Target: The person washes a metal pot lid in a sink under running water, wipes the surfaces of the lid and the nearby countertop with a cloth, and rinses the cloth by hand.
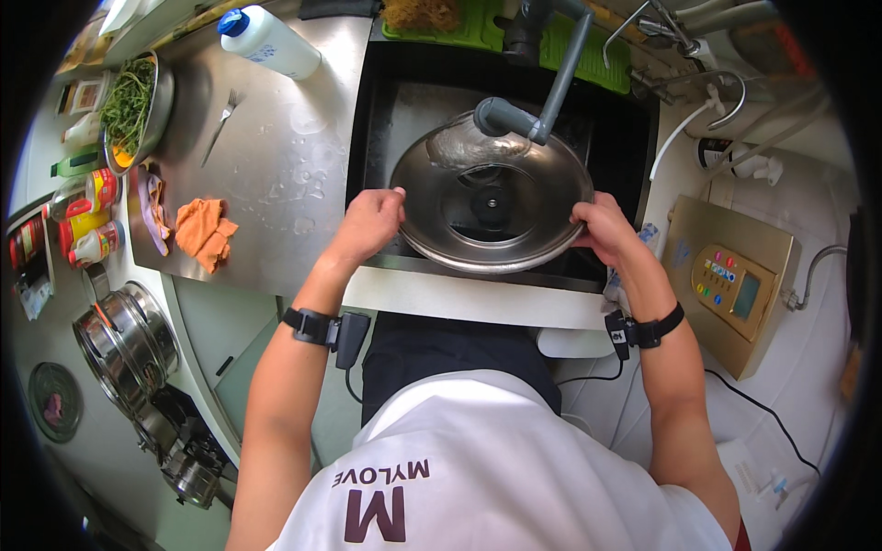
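A round stainless steel basin (424,220) is tilted in the dark sink (375,144), its near rim raised. My left hand (375,219) grips the rim at the left, thumb on top. At the opposite side my right hand (605,227) pinches the rim, with its fingers underneath. The basin's middle looks dark, with a small bright spot; whether that is a reflection I cannot tell. A grey jointed faucet (561,76) reaches over the basin's far part, and no running water is visible.
Left on the steel counter (275,227) are an orange cloth (205,233), a fork (220,127), a white bottle (272,45) and a bowl of greens (138,110). A green drying rack (586,58) lies behind the sink. A gold-coloured box with buttons (734,282) stands at right.
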`<state>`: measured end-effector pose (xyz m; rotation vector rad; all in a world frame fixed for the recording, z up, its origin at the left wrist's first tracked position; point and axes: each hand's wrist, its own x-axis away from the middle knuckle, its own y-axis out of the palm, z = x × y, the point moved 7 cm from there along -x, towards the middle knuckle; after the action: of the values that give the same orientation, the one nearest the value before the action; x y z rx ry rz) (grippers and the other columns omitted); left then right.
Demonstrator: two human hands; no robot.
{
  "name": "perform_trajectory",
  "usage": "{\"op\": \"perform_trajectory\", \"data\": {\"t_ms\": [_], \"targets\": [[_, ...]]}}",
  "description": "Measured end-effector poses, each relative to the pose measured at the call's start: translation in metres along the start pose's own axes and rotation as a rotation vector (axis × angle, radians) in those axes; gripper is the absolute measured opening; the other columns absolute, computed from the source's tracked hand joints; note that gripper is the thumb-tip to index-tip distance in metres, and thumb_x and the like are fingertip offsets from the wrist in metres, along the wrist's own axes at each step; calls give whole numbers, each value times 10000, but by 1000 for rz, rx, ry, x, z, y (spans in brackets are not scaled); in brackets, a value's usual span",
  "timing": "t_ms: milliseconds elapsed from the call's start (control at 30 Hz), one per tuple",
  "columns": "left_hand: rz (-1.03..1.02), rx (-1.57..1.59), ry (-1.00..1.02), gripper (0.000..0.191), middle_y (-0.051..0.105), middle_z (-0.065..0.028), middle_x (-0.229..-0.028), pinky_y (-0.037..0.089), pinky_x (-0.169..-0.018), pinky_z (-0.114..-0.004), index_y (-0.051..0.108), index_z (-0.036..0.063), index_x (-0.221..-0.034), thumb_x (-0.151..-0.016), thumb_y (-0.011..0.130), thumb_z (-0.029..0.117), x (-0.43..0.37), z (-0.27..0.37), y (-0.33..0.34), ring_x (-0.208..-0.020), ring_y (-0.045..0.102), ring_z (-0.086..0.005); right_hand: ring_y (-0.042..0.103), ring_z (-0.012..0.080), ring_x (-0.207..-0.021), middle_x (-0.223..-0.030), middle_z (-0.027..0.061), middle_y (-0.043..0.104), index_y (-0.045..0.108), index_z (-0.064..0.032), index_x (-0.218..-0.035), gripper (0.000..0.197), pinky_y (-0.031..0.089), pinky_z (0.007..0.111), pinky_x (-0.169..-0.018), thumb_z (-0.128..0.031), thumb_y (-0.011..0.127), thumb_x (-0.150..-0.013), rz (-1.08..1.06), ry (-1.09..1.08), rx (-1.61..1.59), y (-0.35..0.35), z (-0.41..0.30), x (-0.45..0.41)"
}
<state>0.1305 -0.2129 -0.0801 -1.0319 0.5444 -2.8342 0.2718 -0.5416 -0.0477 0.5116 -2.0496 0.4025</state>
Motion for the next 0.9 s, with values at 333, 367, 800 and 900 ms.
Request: {"op": "perform_trajectory", "data": {"t_ms": [333,367,800,900], "targets": [[-70,356,223,580,663,-157,-1274,462,-1053,-438,624,-23,-1295,-1093,221,343,-82,73,7,-1211,603,-318,671,455,-1000,-1047,303,684,553,93,-1134,385,503,486,-935,-49,589,-778,530,-489,659,-41,-37,19],[-91,424,171,572,641,-154,-1314,442,-1073,-423,621,-20,-1296,-1092,224,338,-90,84,6,-1244,581,-300,665,470,-1007,-1033,310,685,548,85,-1130,377,507,499,-926,-46,580,-778,589,-533,754,-43,-43,22],[-261,508,232,664,389,-173,-1595,279,-1223,-421,390,-4,-1531,-1076,130,402,-134,169,13,-1479,363,-315,679,403,-1033,-1149,225,692,631,6,-1227,409,559,450,-903,87,524,-841,651,-1031,1024,-1,-69,45],[-252,527,285,667,374,-150,-1609,269,-1228,-414,363,0,-1545,-1074,130,410,-141,179,3,-1484,355,-307,683,381,-1049,-1140,216,699,636,18,-1223,426,565,430,-910,98,544,-815,619,-1113,1088,14,-68,44]]}}
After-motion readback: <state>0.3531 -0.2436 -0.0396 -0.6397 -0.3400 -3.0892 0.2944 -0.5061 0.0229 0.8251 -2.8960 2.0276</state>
